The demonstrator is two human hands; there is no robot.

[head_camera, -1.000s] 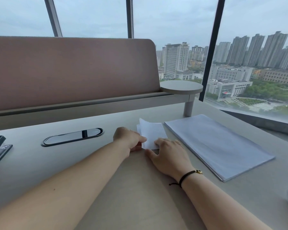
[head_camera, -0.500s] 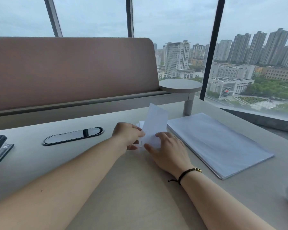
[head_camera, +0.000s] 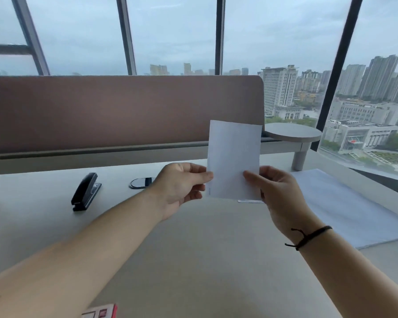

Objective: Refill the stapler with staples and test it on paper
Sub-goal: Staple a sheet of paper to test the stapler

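Observation:
Both hands hold a small folded piece of white paper (head_camera: 234, 157) upright above the desk. My left hand (head_camera: 180, 185) pinches its lower left edge, where a small staple mark shows. My right hand (head_camera: 277, 193) pinches its lower right edge. The black stapler (head_camera: 86, 191) lies closed on the desk to the left, well apart from both hands. A red and white small box (head_camera: 101, 312), possibly of staples, shows at the bottom edge.
A stack of white paper (head_camera: 349, 207) lies on the grey desk (head_camera: 193, 260) to the right. A black oval cable cover (head_camera: 140, 182) sits behind my left hand. A brown divider panel (head_camera: 124, 111) and a small round shelf (head_camera: 293, 135) stand behind.
Both hands have lifted the small paper off the desk and now hold it upright. The camera has tilted up and turned left, bringing the stapler further into view.

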